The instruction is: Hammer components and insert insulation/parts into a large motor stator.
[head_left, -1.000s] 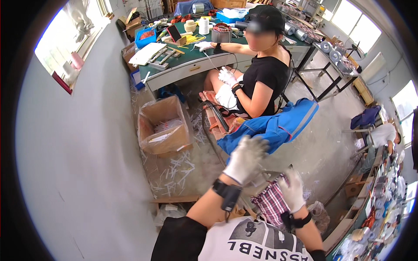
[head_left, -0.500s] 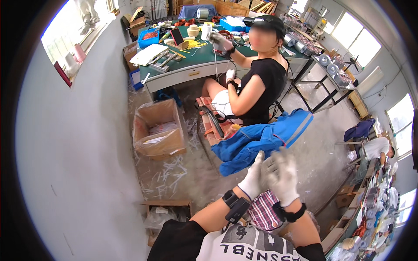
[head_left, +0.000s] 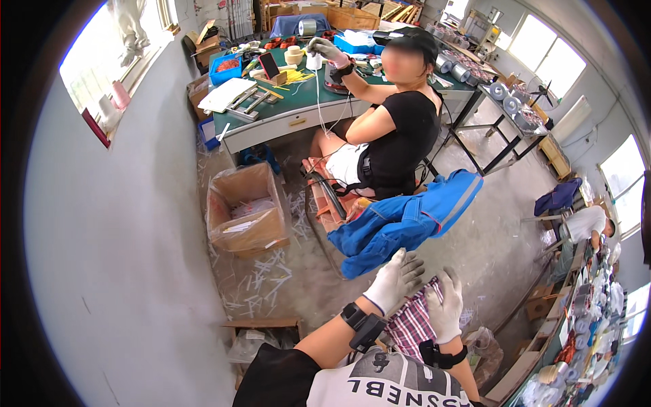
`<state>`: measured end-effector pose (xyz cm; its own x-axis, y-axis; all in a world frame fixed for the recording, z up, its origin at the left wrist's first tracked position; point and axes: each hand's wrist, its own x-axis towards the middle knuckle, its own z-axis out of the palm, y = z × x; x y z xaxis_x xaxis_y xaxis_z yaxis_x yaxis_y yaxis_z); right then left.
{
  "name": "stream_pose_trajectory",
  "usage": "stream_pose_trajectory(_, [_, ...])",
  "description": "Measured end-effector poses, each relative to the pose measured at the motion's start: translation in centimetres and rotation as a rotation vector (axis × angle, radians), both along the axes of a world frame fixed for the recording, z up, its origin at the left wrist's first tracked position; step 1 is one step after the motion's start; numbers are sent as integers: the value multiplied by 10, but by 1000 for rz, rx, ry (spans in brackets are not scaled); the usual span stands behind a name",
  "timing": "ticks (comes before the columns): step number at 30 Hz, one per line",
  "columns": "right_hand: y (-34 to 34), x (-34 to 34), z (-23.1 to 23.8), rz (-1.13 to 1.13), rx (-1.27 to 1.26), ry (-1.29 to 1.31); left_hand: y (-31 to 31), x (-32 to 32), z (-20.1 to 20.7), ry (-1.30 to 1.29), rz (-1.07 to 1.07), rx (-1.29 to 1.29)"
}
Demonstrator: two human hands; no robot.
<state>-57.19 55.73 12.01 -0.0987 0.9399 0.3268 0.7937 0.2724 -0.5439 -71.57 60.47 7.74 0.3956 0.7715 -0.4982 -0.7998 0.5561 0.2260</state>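
Both of my hands wear white gloves and are raised in front of my body, a short gap between them. My left hand (head_left: 397, 280) has its fingers stretched out and apart, with nothing in it. My right hand (head_left: 446, 308) is upright with its fingers loosely bent and apart, and no held thing shows in it. Red, white and dark checked fabric (head_left: 412, 327) lies between my forearms and reaches up beside the right hand; whether they touch I cannot tell. Black bands with devices sit on both wrists. Beyond my hands, a blue jacket (head_left: 407, 220) with a grey stripe hangs over a seat.
A co-worker (head_left: 407, 136) in black sits at a green table (head_left: 291, 108), a gloved hand raised with white cord. A plastic-lined carton (head_left: 247, 207) stands by the left wall, white scraps (head_left: 264, 281) on the floor nearby. Another person (head_left: 586, 230) bends at the cluttered right-hand bench.
My hands were close together, the right one blurred; now they are apart, with the right lower. More checked fabric shows between them. The co-worker's raised hand has shifted left and up.
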Motion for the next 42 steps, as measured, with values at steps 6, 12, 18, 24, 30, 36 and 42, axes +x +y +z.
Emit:
stream_pose_trajectory(6, [13,-36,4,236,70,27,-5,11,0,-81,22,291])
stream_pose_trajectory(12, [14,-43,7,289,23,27,-9,5,3,-86,69,187])
stream_pose_trajectory(18, [4,-36,8,269,34,119,-13,-2,16,-15,58,51])
stream_pose_trajectory(24, [-38,19,-12,44,-138,-15,-32,-33,-59,142,-71,127])
stream_pose_trajectory(30, [-77,59,-37,-45,-324,-113,-42,-93,-118,211,-169,59])
stream_pose_trajectory(36, [-73,40,-35,-16,-343,-64,-37,-88,-79,355,-67,52])
stream_pose_trajectory(42, [-66,15,-33,58,-303,-63,-25,-71,-115,438,-128,204])
